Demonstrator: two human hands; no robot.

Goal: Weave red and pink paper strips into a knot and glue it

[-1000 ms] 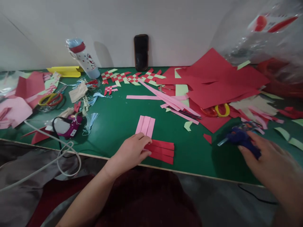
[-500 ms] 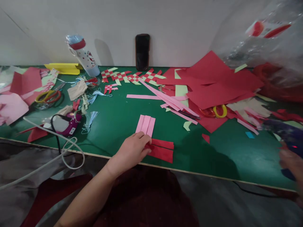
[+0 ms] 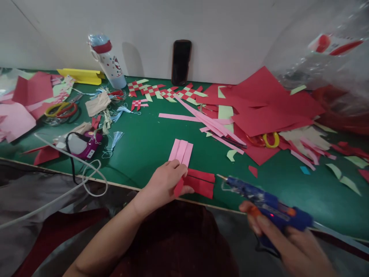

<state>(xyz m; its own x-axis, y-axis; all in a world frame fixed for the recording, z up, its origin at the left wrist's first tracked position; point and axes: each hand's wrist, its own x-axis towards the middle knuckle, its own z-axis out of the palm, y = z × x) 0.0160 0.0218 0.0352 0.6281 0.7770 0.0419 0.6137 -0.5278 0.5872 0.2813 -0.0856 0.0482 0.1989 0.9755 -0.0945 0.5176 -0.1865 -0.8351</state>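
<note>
the pink strips [image 3: 186, 152] and red strips [image 3: 200, 188] lay at an angle near the tabletop's [image 3: 144, 154] front edge, free ends seemingly unwoven, their meeting point hidden beneath your left hand [image 3: 167, 177], which pinched one red strip folded back. your right hand [image 3: 285, 240] clasped the glue gun [image 3: 268, 204], nozzle just beside the red ends, so joining looked unfinished. checkered pieces [image 3: 188, 92] sat behind, seemingly complete; loose pink paper [image 3: 207, 119] and a red scrap [image 3: 253, 171] lay beyond, leaving the nozzle unobstructed.
</note>
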